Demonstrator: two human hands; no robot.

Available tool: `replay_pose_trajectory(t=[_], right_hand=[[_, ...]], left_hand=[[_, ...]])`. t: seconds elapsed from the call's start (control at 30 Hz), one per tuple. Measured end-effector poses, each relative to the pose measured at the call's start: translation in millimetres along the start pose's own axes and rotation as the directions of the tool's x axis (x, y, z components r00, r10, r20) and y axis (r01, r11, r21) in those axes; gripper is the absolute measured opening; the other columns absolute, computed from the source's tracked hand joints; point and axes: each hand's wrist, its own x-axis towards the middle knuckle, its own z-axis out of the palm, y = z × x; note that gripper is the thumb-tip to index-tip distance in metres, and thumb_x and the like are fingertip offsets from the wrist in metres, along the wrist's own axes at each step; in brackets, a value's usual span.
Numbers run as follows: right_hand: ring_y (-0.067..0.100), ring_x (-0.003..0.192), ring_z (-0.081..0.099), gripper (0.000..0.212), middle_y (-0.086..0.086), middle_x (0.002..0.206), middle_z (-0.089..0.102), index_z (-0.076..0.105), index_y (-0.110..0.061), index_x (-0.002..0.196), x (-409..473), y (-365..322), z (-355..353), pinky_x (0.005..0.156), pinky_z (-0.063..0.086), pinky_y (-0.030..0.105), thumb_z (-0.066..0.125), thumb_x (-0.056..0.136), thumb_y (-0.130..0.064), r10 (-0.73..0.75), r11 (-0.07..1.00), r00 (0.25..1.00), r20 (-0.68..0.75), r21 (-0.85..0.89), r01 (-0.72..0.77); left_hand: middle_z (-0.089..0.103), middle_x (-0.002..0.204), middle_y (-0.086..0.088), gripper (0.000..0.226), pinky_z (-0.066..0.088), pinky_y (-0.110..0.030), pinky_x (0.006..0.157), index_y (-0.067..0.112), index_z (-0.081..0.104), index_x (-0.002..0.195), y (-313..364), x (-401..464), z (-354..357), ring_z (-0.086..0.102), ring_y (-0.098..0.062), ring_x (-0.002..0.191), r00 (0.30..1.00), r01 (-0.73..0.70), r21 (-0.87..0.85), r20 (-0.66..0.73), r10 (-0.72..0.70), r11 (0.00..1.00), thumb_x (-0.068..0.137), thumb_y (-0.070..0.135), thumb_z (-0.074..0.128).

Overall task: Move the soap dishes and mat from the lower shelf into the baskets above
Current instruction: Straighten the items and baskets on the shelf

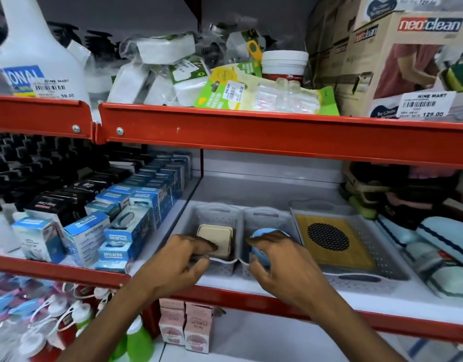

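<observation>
Crowding red-edged shop shelf (251, 131) — 3 white baskets (253, 220), boxes.

Behind the two narrow white perforated plastic baskets (226, 218) the white shelf floor (267, 189) lies bare up to the back wall. Left of those baskets, stacked blue cardboard boxes (136, 218) crowd close. Right of them sits a wide white perforated tray (376, 246). Above them, the red metal shelf beam (277, 134) caps the opening.

Cardboard box (408, 61) before me: "neo:clean", price sticker "NINE MART", "129.00". White spray bottle (37, 48): sticker "NINE MART", "39.00". I read nothing else surely.
</observation>
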Motion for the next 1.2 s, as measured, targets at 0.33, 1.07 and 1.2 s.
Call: replay_pose_trajectory(t=[0.33,1.07,1.2], right_hand=[[0.028,0.102,0.066,0.031,0.006,0.113,0.073,0.069,-0.023,0.114,-25.4,-2.3,5.9,0.089,0.057,0.040,0.050,0.090,-0.026,0.111,0.993,0.991,0.071,-0.056,-0.107],[0.028,0.082,0.068,0.023,0.007,0.091,0.075,0.073,-0.018,0.094,-71.4,47.3,-25.4,0.065,0.044,0.029,0.052,0.087,-0.024,0.414,0.884,0.902,-0.123,-0.183,-0.431],[0.029,0.084,0.068,0.022,0.008,0.091,0.075,0.072,-0.017,0.090,-74.3,47.8,-23.7,0.069,0.050,0.032,0.052,0.086,-0.024,0.419,0.885,0.900,-0.117,-0.169,-0.434]], left_hand=[[0.074,0.088,0.018,0.022,0.041,0.004,0.074,0.022,0.080,0.092,23.9,-13.6,20.6,0.064,0.015,0.088,0.982,0.059,-0.199,-0.165,-0.093,0.978,0.079,0.024,0.062],[0.075,0.082,0.021,0.018,0.044,0.002,0.070,0.030,0.076,0.077,35.0,-35.5,21.9,0.067,0.009,0.085,0.965,0.134,-0.198,-0.199,-0.173,0.971,0.072,0.034,0.059],[0.074,0.081,0.022,0.014,0.045,0.001,0.070,0.032,0.075,0.075,39.1,-34.6,22.2,0.067,0.010,0.086,0.966,0.125,-0.190,-0.199,-0.163,0.974,0.073,0.027,0.062]])
